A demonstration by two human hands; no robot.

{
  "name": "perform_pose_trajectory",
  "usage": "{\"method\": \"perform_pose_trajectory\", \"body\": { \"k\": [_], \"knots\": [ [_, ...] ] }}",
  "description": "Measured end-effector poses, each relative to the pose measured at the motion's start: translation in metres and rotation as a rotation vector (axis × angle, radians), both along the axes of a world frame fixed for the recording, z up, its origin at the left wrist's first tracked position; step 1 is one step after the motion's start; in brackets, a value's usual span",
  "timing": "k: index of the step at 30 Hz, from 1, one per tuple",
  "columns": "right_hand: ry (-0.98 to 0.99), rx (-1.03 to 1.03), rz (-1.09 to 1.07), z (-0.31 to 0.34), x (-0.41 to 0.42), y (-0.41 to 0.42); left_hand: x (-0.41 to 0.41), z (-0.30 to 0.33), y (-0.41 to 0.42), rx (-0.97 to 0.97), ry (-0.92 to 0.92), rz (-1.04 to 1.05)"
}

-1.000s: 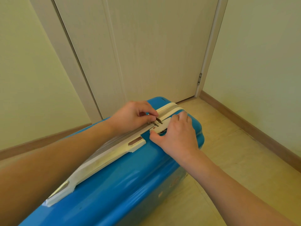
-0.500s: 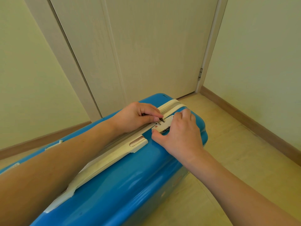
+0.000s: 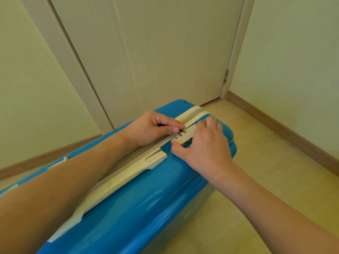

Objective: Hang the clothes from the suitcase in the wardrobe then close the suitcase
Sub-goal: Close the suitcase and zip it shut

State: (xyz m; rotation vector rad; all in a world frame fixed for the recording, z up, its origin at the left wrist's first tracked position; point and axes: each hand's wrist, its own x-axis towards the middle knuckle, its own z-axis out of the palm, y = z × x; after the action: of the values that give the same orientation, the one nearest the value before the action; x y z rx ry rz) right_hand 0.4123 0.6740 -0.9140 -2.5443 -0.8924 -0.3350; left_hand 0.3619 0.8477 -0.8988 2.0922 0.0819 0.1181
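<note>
I see a pale beige tiled floor (image 3: 256, 180) filling the right and near part of the scene, running far to the closed door and bounded by a wooden skirting board (image 3: 286, 129) along the right wall. A blue suitcase (image 3: 139, 208) stands on it, left of centre.

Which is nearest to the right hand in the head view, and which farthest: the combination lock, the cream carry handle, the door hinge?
From the right hand:
1. combination lock, under its fingers.
2. cream carry handle, just to its left on the suitcase.
3. door hinge, far behind, on the frame.
</note>
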Motion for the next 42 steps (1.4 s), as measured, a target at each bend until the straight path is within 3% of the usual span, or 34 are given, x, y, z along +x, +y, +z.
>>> {"method": "perform_pose_trajectory", "body": {
  "k": [42],
  "knots": [
    [0.065, -0.099, 0.061, 0.014, 0.0, -0.011, 0.004, 0.007, -0.009, 0.041, 0.072, 0.026]
  ]
}}
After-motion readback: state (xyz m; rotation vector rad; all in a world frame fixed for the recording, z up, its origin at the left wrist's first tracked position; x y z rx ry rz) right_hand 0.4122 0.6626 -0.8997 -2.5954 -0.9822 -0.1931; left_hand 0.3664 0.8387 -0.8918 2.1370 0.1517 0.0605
